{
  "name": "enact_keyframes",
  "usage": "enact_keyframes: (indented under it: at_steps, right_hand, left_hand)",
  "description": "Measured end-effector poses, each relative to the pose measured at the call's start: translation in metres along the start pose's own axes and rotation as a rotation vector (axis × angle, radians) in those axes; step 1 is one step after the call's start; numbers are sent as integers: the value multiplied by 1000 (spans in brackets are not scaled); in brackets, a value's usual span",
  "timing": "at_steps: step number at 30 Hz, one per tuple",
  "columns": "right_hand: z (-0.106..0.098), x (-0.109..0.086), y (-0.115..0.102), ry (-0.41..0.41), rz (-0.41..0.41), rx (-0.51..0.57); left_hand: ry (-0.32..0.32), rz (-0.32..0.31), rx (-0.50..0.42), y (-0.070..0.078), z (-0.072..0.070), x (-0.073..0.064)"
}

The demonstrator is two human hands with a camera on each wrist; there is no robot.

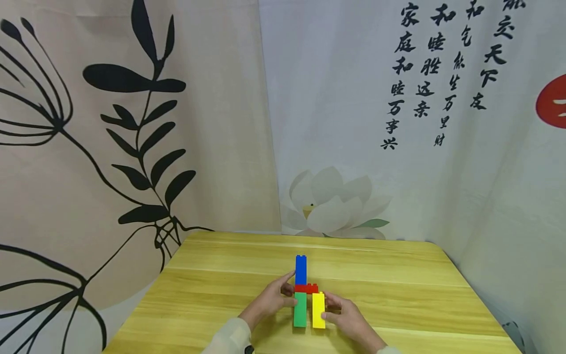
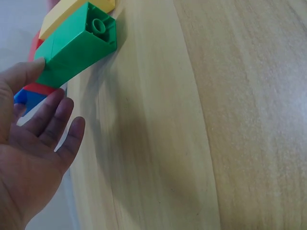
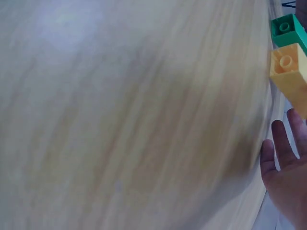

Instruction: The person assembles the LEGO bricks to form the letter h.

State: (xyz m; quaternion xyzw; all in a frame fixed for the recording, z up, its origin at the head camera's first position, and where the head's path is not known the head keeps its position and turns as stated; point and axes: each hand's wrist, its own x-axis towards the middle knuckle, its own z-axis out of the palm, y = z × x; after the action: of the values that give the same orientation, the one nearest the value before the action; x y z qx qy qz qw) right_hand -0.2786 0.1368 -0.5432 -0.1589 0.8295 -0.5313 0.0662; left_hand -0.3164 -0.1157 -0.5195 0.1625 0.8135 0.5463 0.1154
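Between the two hands is one joined structure of toy building blocks. A blue block stack [image 1: 301, 270] rises from the left end of a red block [image 1: 306, 288]. Below the red block hang a green block stack [image 1: 300, 309] on the left and a yellow block stack [image 1: 318, 310] on the right, a gap between them. My left hand [image 1: 271, 298] pinches the structure at the green stack, thumb on its side, index finger along the blue stack. My right hand [image 1: 350, 317] holds the yellow stack from the right by thumb and fingers. Hollow undersides of the green stack [image 2: 72, 43] and yellow stack [image 3: 289, 72] face the wrist cameras.
A wooden table [image 1: 212, 275] spreads beneath the hands. Behind it hangs a cloth backdrop [image 1: 221, 123] printed with dark plants, a lotus and black characters. The table's far edge lies close to this cloth.
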Motion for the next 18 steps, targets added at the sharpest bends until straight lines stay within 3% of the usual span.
enact_keyframes:
  at_steps: [5, 11, 18]
  right_hand:
    - [0, -1, 2, -16, -7, 14]
    - [1, -3, 2, -23, -28, 27]
    - [1, -1, 2, -8, 21, 6]
  left_hand:
    - [-21, -26, 2, -2, 0, 1]
    - [-33, -13, 36, -4, 0, 0]
    - [-46, -49, 53, -10, 1, -3]
